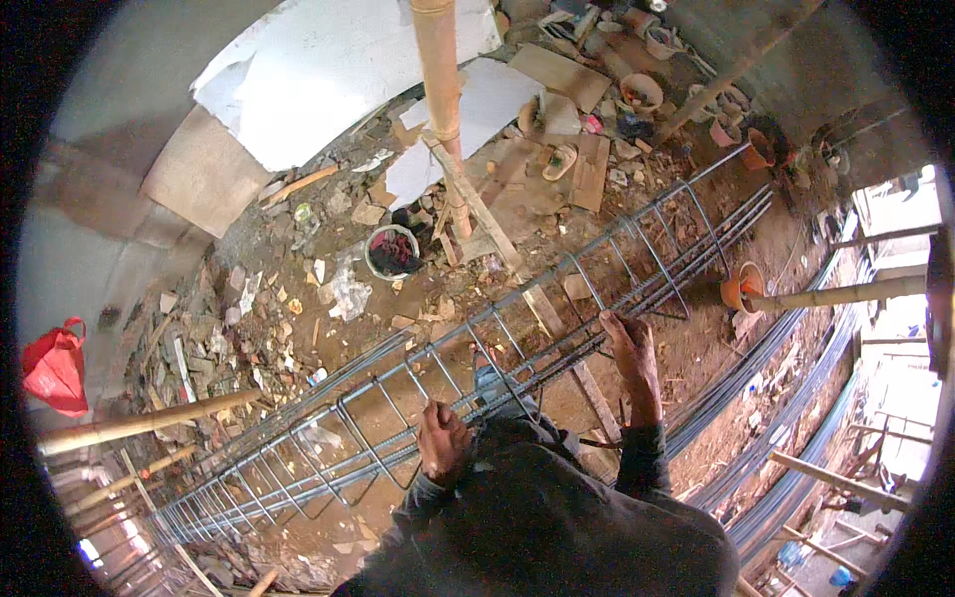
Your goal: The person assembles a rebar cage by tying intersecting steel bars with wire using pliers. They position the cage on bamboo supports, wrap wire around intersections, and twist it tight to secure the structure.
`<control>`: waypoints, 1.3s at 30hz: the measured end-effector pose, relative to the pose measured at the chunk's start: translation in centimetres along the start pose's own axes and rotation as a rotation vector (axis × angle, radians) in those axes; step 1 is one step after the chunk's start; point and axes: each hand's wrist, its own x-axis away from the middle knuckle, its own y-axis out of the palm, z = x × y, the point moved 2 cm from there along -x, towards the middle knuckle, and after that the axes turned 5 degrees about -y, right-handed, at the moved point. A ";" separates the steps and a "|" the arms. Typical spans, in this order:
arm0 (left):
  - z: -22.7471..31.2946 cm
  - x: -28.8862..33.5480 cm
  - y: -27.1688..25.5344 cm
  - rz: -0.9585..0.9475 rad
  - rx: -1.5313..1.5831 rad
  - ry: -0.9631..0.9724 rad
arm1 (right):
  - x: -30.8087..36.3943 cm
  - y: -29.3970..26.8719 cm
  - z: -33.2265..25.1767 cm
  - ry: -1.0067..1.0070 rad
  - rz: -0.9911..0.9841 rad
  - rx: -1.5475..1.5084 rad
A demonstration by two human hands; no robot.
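A long steel rebar cage lies slantwise across the dirt floor, its lengthwise bars tied through square stirrups, running from the lower left up toward the upper right. The left hand sits on the near side of the cage, its fingers curled tight around one of the bars or a stirrup there. The right hand reaches further along the cage, fingers bent down over the near top bar and touching it; whether they close fully round it cannot be told.

Just beyond the cage, on its far side, a bamboo pole stands upright, with a round bucket near its foot among rubble. To the right of the cage lies a bundle of loose long rebars, and an orange pot rests near the cage's upper end. Well off from the cage's lower left end hangs a red bag.
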 end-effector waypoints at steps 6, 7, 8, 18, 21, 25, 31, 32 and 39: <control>-1.5 -1.2 0.4 -0.044 0.084 -0.101 | -0.6 0.5 1.2 -0.125 0.012 -0.039; -1.8 -1.1 0.1 -0.095 0.074 -0.049 | -0.5 0.5 1.0 -0.153 0.027 0.003; -2.0 -1.5 -0.1 -0.082 0.062 -0.011 | -0.2 0.3 0.6 -0.170 0.060 0.084; -3.1 -3.1 -0.7 -0.266 0.132 0.090 | 8.4 8.4 -6.9 -0.673 -0.058 0.440; -2.9 -2.8 -0.8 -0.127 0.089 0.085 | 8.3 11.6 -5.0 -0.385 -0.314 0.587; -2.2 -2.3 -0.8 -0.208 0.194 0.021 | 7.5 10.1 -3.2 -0.460 -0.176 0.473; -2.1 -1.4 -0.1 -0.070 0.184 0.055 | 6.9 9.5 -2.4 -0.440 -0.179 0.277; -2.1 -1.2 -0.1 -0.035 0.109 0.087 | 6.8 9.5 -2.3 -0.427 -0.153 0.325; -3.5 -2.3 -0.9 -0.008 0.115 0.041 | 5.8 9.0 -1.8 -0.411 -0.117 0.313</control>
